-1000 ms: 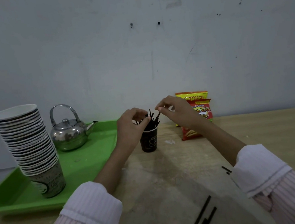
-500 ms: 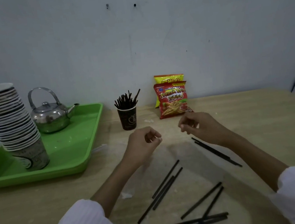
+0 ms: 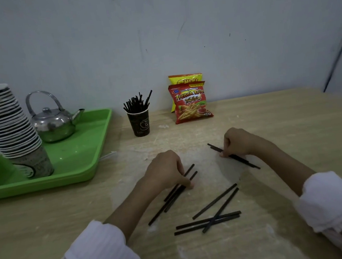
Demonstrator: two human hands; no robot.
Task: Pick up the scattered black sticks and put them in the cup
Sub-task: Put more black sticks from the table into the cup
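Head view, looking down on a pale wooden counter (image 3: 272, 130) against a grey wall. The left hand (image 3: 166, 172) lies low at the frame's centre, fingers curled down onto a bundle of three black sticks (image 3: 173, 195) that run diagonally from lower left to upper right; the fingertips press on them, but whether this grip has truly closed around them cannot be told. The right hand (image 3: 238, 142), right of centre, pinches with thumb and fingertips a pair of black sticks (image 3: 236, 157) lying slantwise on the counter, its grip clenched on them. Below the two hands, in the lower middle of the frame, four loose sticks (image 3: 213, 214) lie crossed over one another, untouched. The dark paper cup (image 3: 139, 122) stands upright above centre, near the wall, already bristling with many black sticks. Just right of it lean two snack bags (image 3: 190, 103), one behind the other. At the left, a green tray (image 3: 95, 150) carries a steel kettle (image 3: 53, 123) and a tall, tilted stack of paper cups (image 3: 5, 124).
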